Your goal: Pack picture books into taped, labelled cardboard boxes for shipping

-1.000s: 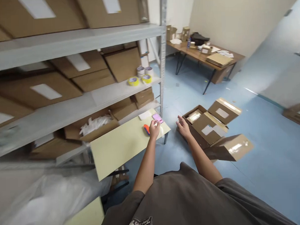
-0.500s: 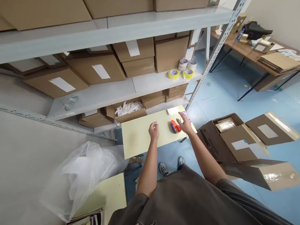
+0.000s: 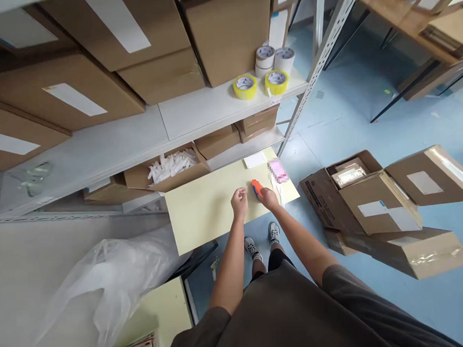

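My right hand (image 3: pixel 269 198) is closed over an orange and blue tape dispenser (image 3: pixel 257 186) on the pale yellow table (image 3: pixel 202 205), covering its near part. Just left of it, my left hand (image 3: pixel 239 201) is held over the table with its fingers curled in. Whatever may be between those fingers is too small to make out. A pink patterned item (image 3: pixel 278 170), blurred in the picture, lies by the table's right end, with whitish strips near it. At the back edge rests a white pad or stack of paper (image 3: pixel 254 160).
Behind the table stands a metal shelf (image 3: pixel 213 115) with cartons, yellow tape rolls (image 3: pixel 245 86) and an open box of white pieces (image 3: pixel 173 165). Open cartons (image 3: pixel 382 202) stand on the floor at right. Clear plastic sheeting (image 3: pixel 117 275) lies at left.
My right hand has gone from open beside the tape dispenser to closed over it. My left hand stays curled nearby. The view has shifted closer to the table.
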A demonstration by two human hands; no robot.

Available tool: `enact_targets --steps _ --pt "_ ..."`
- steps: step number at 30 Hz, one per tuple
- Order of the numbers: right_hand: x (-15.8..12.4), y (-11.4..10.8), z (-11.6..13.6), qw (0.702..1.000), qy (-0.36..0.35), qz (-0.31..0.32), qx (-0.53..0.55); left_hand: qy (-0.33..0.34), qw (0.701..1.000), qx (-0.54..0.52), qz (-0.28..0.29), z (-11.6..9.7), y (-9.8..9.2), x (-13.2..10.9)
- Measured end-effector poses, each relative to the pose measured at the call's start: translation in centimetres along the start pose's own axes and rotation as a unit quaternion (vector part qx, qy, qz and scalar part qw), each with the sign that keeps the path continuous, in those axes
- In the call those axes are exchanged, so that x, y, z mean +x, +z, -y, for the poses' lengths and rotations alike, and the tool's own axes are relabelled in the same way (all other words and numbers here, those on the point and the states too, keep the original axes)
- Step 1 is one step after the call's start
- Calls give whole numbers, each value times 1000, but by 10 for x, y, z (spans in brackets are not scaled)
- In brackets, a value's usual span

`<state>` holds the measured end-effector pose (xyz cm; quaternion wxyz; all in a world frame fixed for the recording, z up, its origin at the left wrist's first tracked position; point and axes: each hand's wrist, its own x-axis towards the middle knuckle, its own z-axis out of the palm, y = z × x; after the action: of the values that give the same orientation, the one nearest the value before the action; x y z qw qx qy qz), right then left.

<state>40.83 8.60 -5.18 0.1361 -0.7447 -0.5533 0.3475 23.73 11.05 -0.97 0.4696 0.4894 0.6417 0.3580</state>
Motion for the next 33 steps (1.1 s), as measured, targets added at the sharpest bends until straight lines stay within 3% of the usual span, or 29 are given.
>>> enact_targets --steps 5,8,11,15,20,22,25,27,29,33 --pt "10 35 -5 989 85 91 -80 -12 1000 -11 13 20 9 2" --pt "15 35 -2 983 108 111 -99 -20 999 -8 36 22 7 2" --pt "13 21 6 986 80 103 -108 -20 999 -12 48 14 -1 3" --pt "0 -22 23 994 -6 54 -95 -23 999 -10 34 -15 -21 11" --pt "-28 -106 58 995 -90 -11 -37 31 998 -45 19 -73 -59 22" --pt "-42 -140 75 992 -128 -4 -8 63 994 -76 51 -99 -76 22" --pt "-62 -179 100 974 -220 27 52 105 977 -118 142 -135 -102 18" --pt "-74 -196 116 956 -279 49 76 132 962 -131 199 -152 -117 12" --pt "-83 -207 129 947 -309 56 71 157 955 -126 218 -165 -130 5" --pt "-94 -212 149 944 -319 52 64 199 962 -100 160 -177 -148 -11"
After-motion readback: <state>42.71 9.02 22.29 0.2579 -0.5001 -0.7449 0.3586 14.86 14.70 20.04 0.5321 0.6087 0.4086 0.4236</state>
